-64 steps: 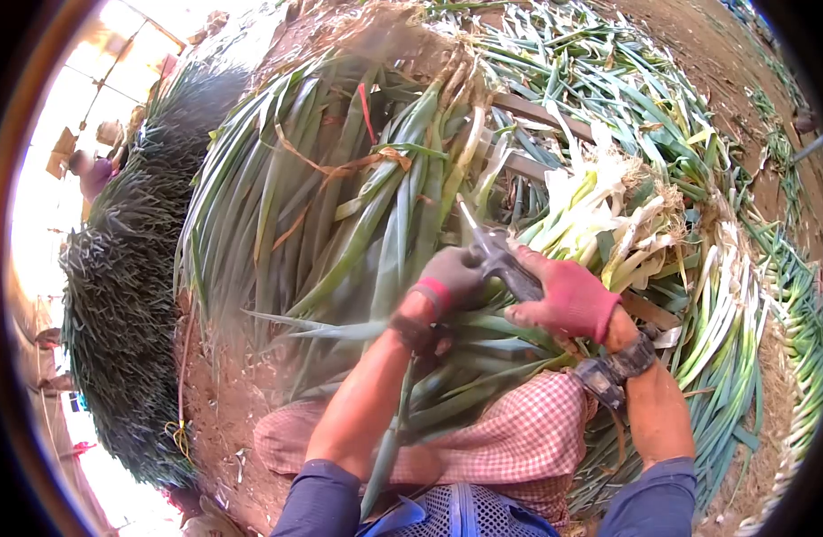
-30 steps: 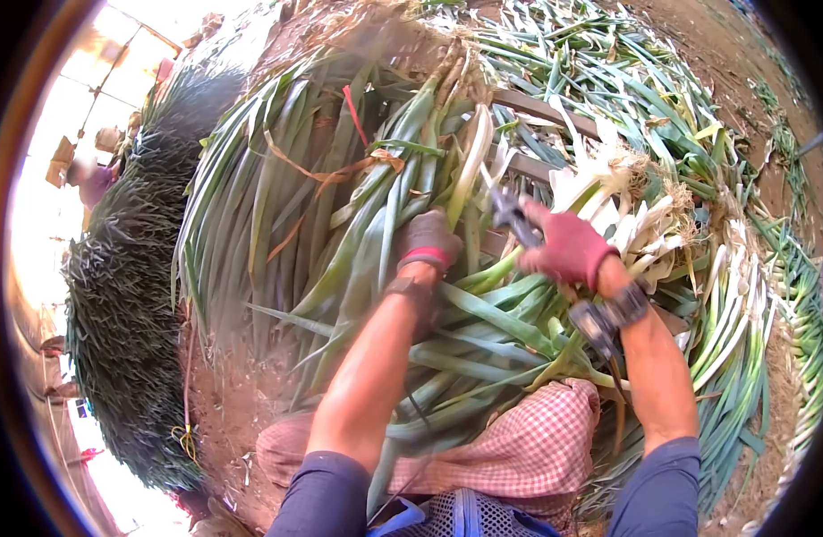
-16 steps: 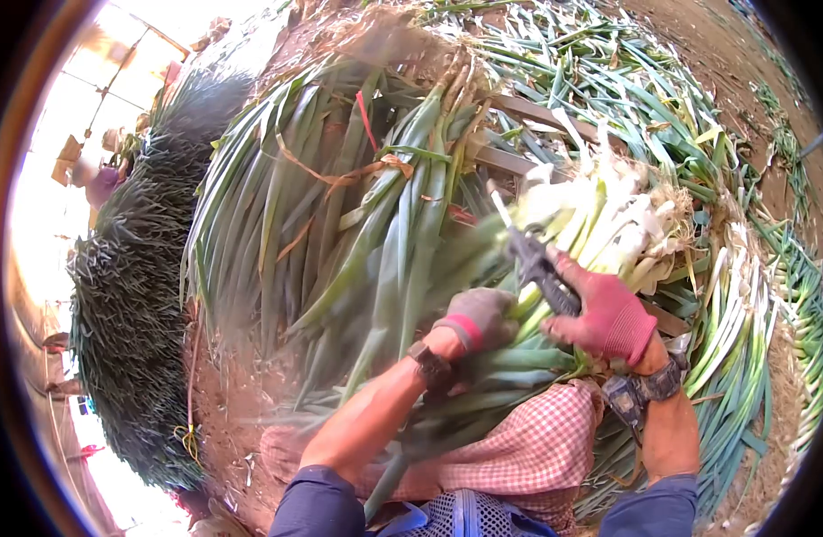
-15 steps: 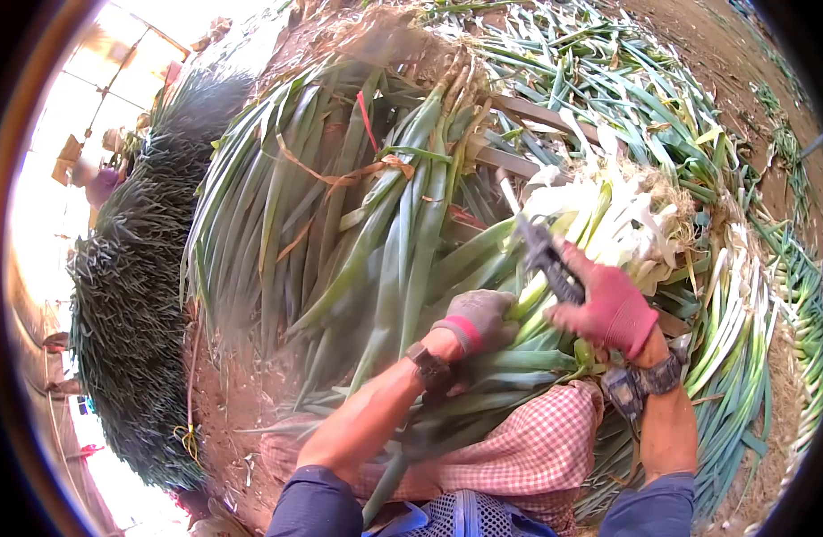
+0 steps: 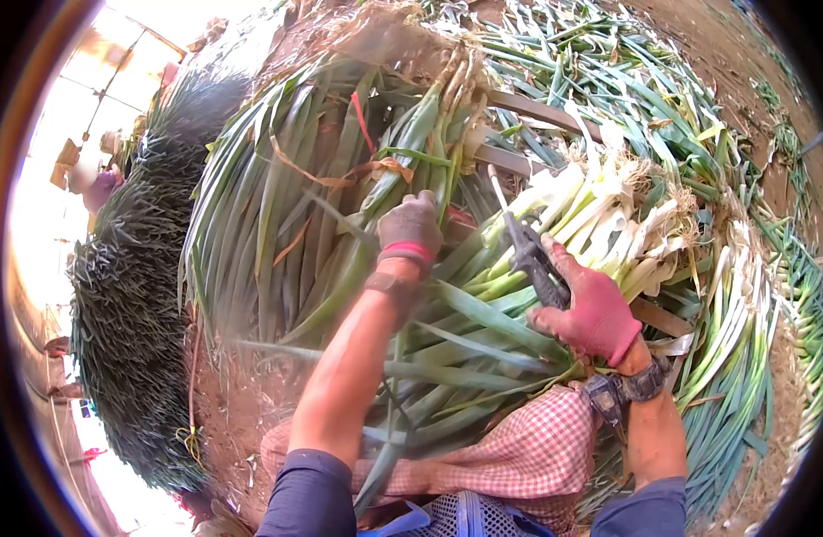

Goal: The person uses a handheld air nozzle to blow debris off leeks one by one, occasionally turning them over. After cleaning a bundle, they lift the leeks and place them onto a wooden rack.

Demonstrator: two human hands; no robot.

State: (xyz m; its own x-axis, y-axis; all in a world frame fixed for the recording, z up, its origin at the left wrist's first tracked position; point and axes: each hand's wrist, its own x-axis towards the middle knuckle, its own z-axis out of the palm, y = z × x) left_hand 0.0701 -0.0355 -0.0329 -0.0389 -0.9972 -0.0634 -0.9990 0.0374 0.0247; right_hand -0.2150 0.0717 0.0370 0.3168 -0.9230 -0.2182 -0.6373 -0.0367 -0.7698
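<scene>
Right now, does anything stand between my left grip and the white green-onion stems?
Yes: in this view, the black blow gun in the right grip stands between the left grip and the stems, though depth is unclear.

We see matt knitted gloves [image 5: 599, 313], a gun [image 5: 544, 276] that looks like dark, dull plastic, woven cloth [image 5: 537, 452] and a mesh vest [image 5: 443, 519]. To us the leaves [image 5: 492, 315] look smooth with a faint sheen, the roots [image 5: 678, 213] dry and fibrous, the soil [image 5: 231, 385] rough and matt.

The left hand [image 5: 410, 225] hides its own palm, and the bottom edge cuts off both sleeves [image 5: 309, 492].
</scene>
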